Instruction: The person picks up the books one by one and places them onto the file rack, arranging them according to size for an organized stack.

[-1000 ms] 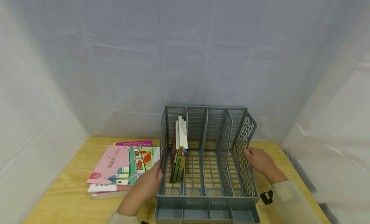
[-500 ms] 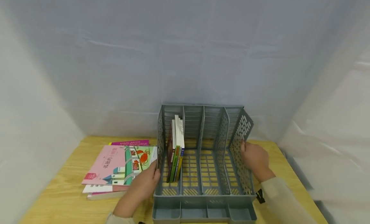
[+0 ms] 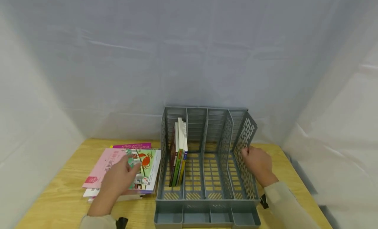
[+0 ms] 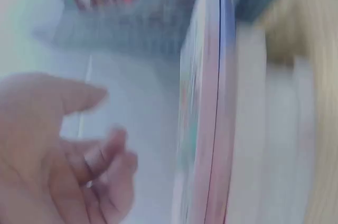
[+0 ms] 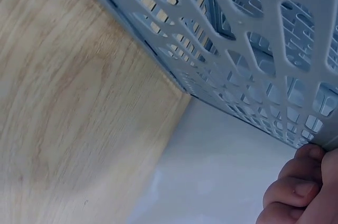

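Note:
A grey plastic desk file rack (image 3: 206,201) with upright dividers stands in the middle of the table. My right hand (image 3: 259,163) grips the edge of its perforated right side panel (image 5: 253,49), with curled fingers (image 5: 293,189). Over a pile of picture books to the left of the rack hovers my left hand (image 3: 118,177). Its thumb and fingers are apart, holding nothing. The pile's top book (image 3: 98,168) has a pink and green cover with a red crab. In the blurred left wrist view, the hand (image 4: 58,155) is clear of the stacked book edges (image 4: 248,129).
Several thin books (image 3: 180,150) stand upright in the rack's leftmost compartment. A purple book (image 3: 134,145) sticks out behind the pile. Small trays (image 3: 196,218) run along the rack's front. White sheeting (image 3: 189,58) closes off the back and sides of the wooden table (image 3: 56,189).
My left hand has let go of the rack's left side and moved left over the book pile. The right hand keeps its grip on the right panel.

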The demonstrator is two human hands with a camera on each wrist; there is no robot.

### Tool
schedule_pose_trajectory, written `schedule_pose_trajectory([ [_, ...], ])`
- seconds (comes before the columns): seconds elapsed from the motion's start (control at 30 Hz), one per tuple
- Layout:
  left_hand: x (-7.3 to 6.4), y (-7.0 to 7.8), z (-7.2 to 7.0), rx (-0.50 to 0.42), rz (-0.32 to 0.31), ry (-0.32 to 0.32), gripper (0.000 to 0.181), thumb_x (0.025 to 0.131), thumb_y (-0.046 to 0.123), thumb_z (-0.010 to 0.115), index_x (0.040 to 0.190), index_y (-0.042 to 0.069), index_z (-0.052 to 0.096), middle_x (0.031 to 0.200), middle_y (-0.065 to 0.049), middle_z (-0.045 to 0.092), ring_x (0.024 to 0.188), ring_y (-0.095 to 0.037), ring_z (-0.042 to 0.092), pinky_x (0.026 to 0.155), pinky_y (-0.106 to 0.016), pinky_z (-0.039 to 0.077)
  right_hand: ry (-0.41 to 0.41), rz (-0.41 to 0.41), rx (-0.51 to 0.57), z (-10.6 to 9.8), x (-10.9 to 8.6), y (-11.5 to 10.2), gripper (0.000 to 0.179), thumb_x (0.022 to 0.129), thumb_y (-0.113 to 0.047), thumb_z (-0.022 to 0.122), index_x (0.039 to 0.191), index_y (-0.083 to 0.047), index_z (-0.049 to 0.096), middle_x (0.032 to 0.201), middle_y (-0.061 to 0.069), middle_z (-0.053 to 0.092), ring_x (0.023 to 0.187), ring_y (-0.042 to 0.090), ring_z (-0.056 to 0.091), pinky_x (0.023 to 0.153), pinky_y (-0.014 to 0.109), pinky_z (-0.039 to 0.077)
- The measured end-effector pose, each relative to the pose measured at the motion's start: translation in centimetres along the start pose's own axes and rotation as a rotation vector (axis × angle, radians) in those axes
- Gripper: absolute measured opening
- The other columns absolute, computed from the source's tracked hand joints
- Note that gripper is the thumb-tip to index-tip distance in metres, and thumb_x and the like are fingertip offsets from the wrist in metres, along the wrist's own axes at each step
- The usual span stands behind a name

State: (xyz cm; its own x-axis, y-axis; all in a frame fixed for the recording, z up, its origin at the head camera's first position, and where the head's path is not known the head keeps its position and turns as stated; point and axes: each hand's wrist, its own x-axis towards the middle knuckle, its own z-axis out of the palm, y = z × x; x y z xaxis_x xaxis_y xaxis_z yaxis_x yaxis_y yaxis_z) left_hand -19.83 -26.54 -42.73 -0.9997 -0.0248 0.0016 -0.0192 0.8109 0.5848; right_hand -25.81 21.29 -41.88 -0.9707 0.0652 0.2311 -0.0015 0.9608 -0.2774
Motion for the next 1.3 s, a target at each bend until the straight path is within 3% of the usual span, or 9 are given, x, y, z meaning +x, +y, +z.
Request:
schedule_pose_trajectory([
  [0.1, 0.4, -2.9, -1.8, 0.064, -0.099, 0.046, 0.081, 0.103, 0.047, 0.056, 0.154, -0.011, 0.031, 0.112, -0.033, 0.062, 0.096, -0.050, 0.061, 0.078, -0.059, 0.053, 0.009, 0.000, 0.003, 0.1, -0.1, 0.1, 0.039, 0.103, -0.027, 0.037, 0.065, -0.019, 0.031, 0.054, 0.002, 0.035, 0.051, 0.015, 0.019, 0.053, 0.032, 0.016],
  [0.23, 0.3, -6.7, -3.4, 0.120, -0.259, 0.005, 0.108, 0.098, 0.066, 0.052, 0.152, -0.022, 0.018, 0.141, -0.051, 0.030, 0.126, -0.070, 0.032, 0.102, -0.076, 0.035, 0.013, -0.005, 0.007, 0.0, -0.1, 0.0, 0.039, 0.102, -0.025, 0.037, 0.064, -0.018, 0.033, 0.053, 0.001, 0.035, 0.050, 0.015, 0.019, 0.053, 0.032, 0.015],
  [0.37, 0.0, -9.5, -4.1, 0.137, -0.358, -0.070, 0.128, 0.090, 0.086, 0.042, 0.149, -0.024, 0.017, 0.139, -0.053, 0.030, 0.120, -0.069, 0.038, 0.097, -0.075, 0.039, 0.008, 0.002, 0.010, -0.2, -0.2, -0.1, 0.039, 0.102, -0.026, 0.036, 0.064, -0.018, 0.034, 0.053, 0.002, 0.036, 0.050, 0.015, 0.021, 0.053, 0.032, 0.016],
  [0.53, -0.3, -10.9, -3.8, 0.113, -0.374, -0.166, 0.135, 0.082, 0.094, 0.040, 0.146, -0.023, 0.028, 0.140, -0.049, 0.038, 0.108, -0.056, 0.053, 0.093, -0.070, 0.045, 0.004, 0.023, 0.013, -0.4, -0.2, 0.0, 0.037, 0.100, -0.026, 0.037, 0.064, -0.018, 0.032, 0.053, 0.002, 0.036, 0.050, 0.016, 0.022, 0.052, 0.031, 0.016],
  [0.7, -0.5, -11.5, -3.5, 0.069, -0.410, -0.128, 0.133, 0.078, 0.092, 0.053, 0.141, -0.023, 0.034, 0.131, -0.044, 0.048, 0.097, -0.046, 0.056, 0.087, -0.063, 0.048, 0.016, 0.011, 0.014, -0.3, -0.1, 0.1, 0.037, 0.100, -0.026, 0.037, 0.064, -0.019, 0.031, 0.053, 0.002, 0.036, 0.049, 0.016, 0.021, 0.052, 0.032, 0.016],
  [0.9, -0.1, -11.4, -5.5, 0.079, -0.398, -0.102, 0.133, 0.078, 0.090, 0.056, 0.136, -0.027, 0.033, 0.121, -0.044, 0.051, 0.090, -0.041, 0.056, 0.079, -0.056, 0.052, 0.015, 0.015, 0.027, 0.0, 0.0, 0.0, 0.036, 0.101, -0.026, 0.036, 0.066, -0.019, 0.029, 0.054, 0.002, 0.036, 0.050, 0.016, 0.022, 0.052, 0.032, 0.016],
  [0.97, -0.1, -11.0, -6.3, 0.064, -0.389, -0.047, 0.128, 0.083, 0.085, 0.058, 0.138, -0.027, 0.030, 0.122, -0.045, 0.049, 0.093, -0.046, 0.056, 0.079, -0.057, 0.051, 0.014, 0.017, 0.032, 0.1, 0.0, -0.1, 0.037, 0.101, -0.026, 0.037, 0.065, -0.019, 0.030, 0.054, 0.002, 0.037, 0.050, 0.017, 0.023, 0.052, 0.032, 0.017],
  [1.07, -0.5, -9.6, -7.6, 0.017, -0.345, 0.128, 0.105, 0.094, 0.067, 0.062, 0.140, -0.023, 0.034, 0.117, -0.042, 0.053, 0.090, -0.045, 0.058, 0.071, -0.053, 0.051, 0.009, 0.016, 0.044, 0.1, 0.0, -0.2, 0.038, 0.100, -0.026, 0.038, 0.064, -0.018, 0.032, 0.054, 0.002, 0.037, 0.049, 0.017, 0.024, 0.051, 0.032, 0.018],
  [1.3, -1.4, -4.3, -9.0, -0.182, -0.179, 0.572, 0.052, 0.100, 0.035, 0.068, 0.135, -0.001, 0.060, 0.100, -0.025, 0.071, 0.058, -0.007, 0.056, 0.044, -0.024, 0.042, 0.005, 0.032, 0.049, 0.1, -0.1, -0.3, 0.036, 0.100, -0.026, 0.038, 0.065, -0.019, 0.031, 0.053, 0.001, 0.036, 0.049, 0.016, 0.023, 0.051, 0.032, 0.019],
])
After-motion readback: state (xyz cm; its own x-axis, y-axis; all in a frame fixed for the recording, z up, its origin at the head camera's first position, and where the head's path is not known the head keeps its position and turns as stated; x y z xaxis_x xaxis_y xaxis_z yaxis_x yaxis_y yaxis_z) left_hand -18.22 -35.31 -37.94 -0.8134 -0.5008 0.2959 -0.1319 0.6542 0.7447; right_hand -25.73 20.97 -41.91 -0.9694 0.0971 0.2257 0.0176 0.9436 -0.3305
